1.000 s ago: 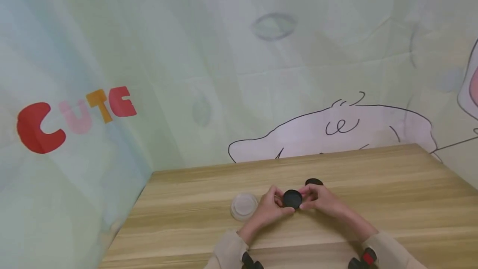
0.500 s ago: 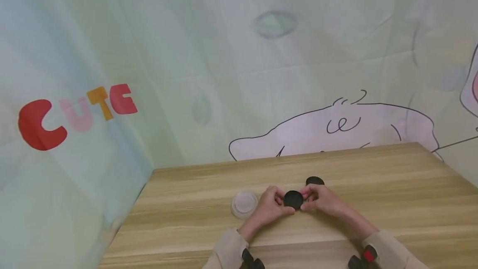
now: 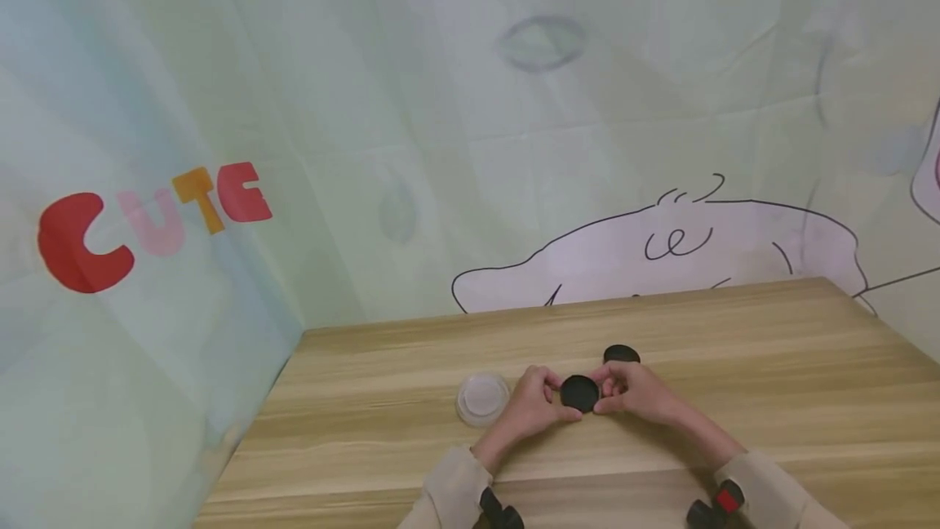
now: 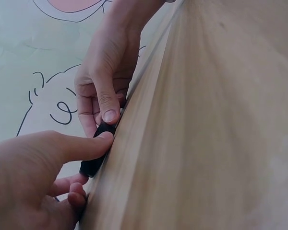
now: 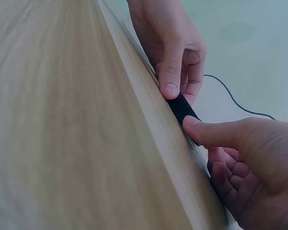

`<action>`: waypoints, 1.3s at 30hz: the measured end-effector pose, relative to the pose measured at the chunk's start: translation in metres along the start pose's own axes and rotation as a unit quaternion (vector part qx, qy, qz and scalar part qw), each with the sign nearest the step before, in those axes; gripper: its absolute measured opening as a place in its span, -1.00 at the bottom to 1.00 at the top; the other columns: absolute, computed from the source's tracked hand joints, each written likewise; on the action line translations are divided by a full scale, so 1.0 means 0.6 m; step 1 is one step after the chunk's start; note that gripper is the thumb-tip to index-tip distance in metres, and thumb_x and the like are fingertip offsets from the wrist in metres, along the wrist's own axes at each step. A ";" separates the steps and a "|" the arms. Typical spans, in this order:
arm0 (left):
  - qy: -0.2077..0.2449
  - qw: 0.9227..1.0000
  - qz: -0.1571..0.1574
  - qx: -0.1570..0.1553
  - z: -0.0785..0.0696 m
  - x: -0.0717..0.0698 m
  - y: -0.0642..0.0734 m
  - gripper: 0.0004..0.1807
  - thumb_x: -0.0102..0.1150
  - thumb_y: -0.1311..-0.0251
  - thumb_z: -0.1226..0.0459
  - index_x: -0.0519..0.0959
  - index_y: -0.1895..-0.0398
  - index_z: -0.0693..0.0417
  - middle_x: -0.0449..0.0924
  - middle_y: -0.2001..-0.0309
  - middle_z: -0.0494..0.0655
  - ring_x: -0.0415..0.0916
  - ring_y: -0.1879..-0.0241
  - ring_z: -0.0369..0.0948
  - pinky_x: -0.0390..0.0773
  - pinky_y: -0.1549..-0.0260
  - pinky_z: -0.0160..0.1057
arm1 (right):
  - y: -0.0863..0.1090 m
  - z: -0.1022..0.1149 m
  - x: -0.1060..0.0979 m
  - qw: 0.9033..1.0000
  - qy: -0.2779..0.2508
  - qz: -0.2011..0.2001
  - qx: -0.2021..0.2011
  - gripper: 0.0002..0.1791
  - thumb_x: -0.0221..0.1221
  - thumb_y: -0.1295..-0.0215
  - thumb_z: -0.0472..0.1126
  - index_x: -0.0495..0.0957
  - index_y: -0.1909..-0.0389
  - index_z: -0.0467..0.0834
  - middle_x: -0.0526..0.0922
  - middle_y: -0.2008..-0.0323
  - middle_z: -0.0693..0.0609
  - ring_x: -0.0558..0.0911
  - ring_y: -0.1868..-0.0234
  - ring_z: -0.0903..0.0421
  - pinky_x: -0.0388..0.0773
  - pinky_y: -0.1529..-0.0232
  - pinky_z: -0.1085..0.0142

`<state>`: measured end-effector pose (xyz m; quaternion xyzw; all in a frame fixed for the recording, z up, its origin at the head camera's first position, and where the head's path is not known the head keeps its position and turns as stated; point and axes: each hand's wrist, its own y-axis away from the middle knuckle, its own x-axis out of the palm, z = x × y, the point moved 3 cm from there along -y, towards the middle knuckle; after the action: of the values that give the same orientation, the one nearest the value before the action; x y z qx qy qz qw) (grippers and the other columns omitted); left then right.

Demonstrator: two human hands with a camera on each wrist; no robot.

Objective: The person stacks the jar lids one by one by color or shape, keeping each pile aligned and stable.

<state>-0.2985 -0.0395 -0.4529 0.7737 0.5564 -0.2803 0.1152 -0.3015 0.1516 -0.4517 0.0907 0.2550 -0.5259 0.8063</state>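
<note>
A shallow, round black lid (image 3: 580,393) lies between both hands over the tabletop, its hollow side facing up. My left hand (image 3: 539,403) pinches its left edge between thumb and fingers. On the opposite edge, my right hand (image 3: 637,392) grips it the same way. Both wrist views show the lid edge-on as a thin black band (image 4: 93,165), with a thumb on the near side and fingers behind. Just beyond the right hand sits a second round black piece (image 3: 621,353), partly covered by that hand. A translucent round lid-like piece (image 3: 482,399) lies left of the left hand.
The wood-grain table (image 3: 382,398) runs back to a pale fabric backdrop (image 3: 411,104) with cartoon drawings and coloured letters. The same cloth hangs along the left side. Black straps with small devices (image 3: 502,510) sit at both cuffs.
The head view has shifted slightly, so the scene sits a little higher and farther right. Both hands keep hold of the black lid in nearly the same pose.
</note>
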 end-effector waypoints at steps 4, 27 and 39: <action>0.001 1.000 0.007 -0.014 -0.002 0.001 0.003 -0.56 0.53 0.13 0.31 0.49 0.23 0.27 0.27 0.37 -0.10 0.21 0.44 -0.30 0.23 0.49 -0.44 | 0.002 0.003 0.000 1.000 0.012 0.001 -0.003 -0.53 0.41 -0.05 -0.25 0.54 0.07 -0.41 0.46 0.46 0.06 0.40 0.46 0.32 0.33 0.42 0.49; -0.005 1.000 0.014 -0.014 -0.001 -0.003 0.001 -0.45 0.53 0.10 0.21 0.46 0.12 0.28 0.29 0.29 -0.07 0.24 0.35 -0.28 0.26 0.39 -0.43 | -0.006 0.006 -0.009 0.998 -0.049 -0.039 0.013 -0.75 0.28 -0.18 -0.32 0.49 0.24 -0.41 0.48 0.44 0.06 0.45 0.42 0.31 0.40 0.36 0.49; 0.017 0.996 -0.077 0.049 -0.067 0.027 -0.041 -0.61 0.44 -0.02 0.26 0.57 0.13 0.29 0.48 0.14 0.07 0.41 0.13 -0.05 0.39 0.17 -0.39 | 0.006 -0.010 -0.075 0.974 0.026 -0.207 0.091 -0.65 0.18 -0.35 -0.14 0.53 0.02 -0.33 0.63 0.18 -0.13 0.54 0.19 0.17 0.43 0.23 0.40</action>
<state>-0.3053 0.0018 -0.4258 0.7381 0.6017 -0.3019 0.0452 -0.3145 0.1920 -0.4344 0.1226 0.2399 -0.7000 0.6614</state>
